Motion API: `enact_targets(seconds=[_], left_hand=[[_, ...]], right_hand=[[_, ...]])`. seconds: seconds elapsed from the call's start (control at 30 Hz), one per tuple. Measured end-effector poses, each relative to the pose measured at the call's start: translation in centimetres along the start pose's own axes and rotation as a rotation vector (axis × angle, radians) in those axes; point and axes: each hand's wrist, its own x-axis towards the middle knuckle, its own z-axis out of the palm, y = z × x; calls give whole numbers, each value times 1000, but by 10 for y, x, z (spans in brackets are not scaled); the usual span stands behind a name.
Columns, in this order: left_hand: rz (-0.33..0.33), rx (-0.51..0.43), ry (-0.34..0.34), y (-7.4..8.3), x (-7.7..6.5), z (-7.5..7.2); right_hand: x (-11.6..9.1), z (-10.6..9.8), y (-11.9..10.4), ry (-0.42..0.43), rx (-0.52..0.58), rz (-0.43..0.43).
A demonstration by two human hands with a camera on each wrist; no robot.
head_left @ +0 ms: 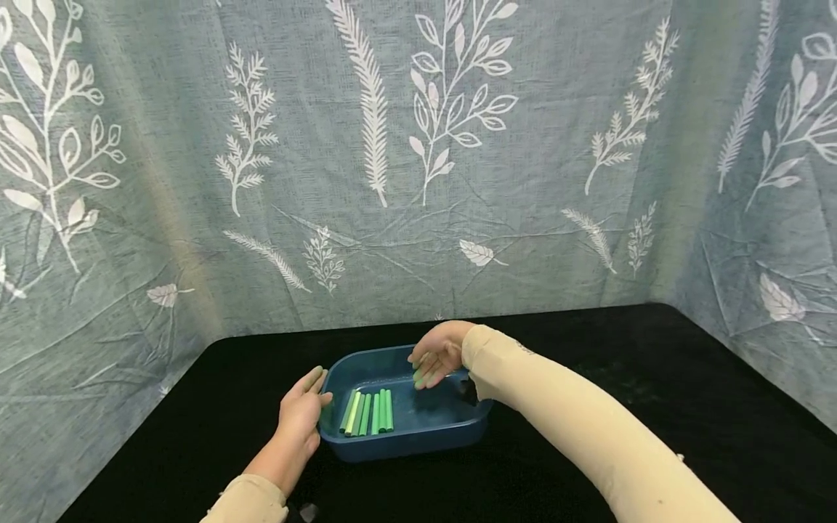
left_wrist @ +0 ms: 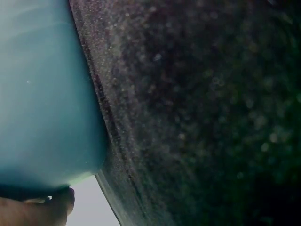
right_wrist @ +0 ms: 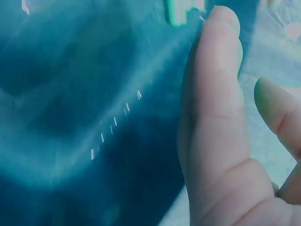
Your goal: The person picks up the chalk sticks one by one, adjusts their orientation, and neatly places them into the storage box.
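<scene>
A blue tray (head_left: 405, 441) with raised walls rests on the black table. Several green chalk-like sticks (head_left: 382, 412) lie side by side in its left part, one of them a paler yellow-green. My left hand (head_left: 299, 410) lies along the tray's left wall with fingers extended and the thumb at the rim; a finger (left_wrist: 35, 212) shows against the tray (left_wrist: 42, 103) in the left wrist view. Over the tray's right half hovers my right hand (head_left: 439, 354), its fingers loosely extended and nothing in them. Fingertips of the right hand look green.
A black cloth covers the table (head_left: 575, 450). Grey-green curtains (head_left: 405, 254) with white leaf prints hang behind it and along both sides. The right sleeve (head_left: 556, 388) crosses over the tray's right end and hides part of it.
</scene>
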Motion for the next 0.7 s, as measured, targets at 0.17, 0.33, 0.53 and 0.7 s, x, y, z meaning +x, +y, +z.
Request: enact_targets(seconds=[0.17, 0.33, 0.53, 0.7], left_hand=[[-15, 14, -9, -8, -4, -6], [-18, 9, -16, -9, -3, -7], [-19, 8, -16, -2, 0, -5], [-23, 18, -27, 2, 0, 2]], right_hand=[[-15, -13, 5, -3, 9, 13], [-32, -31, 10, 9, 8, -2], [-57, -57, 18, 31, -1, -42], [-74, -76, 33, 50, 14, -64]])
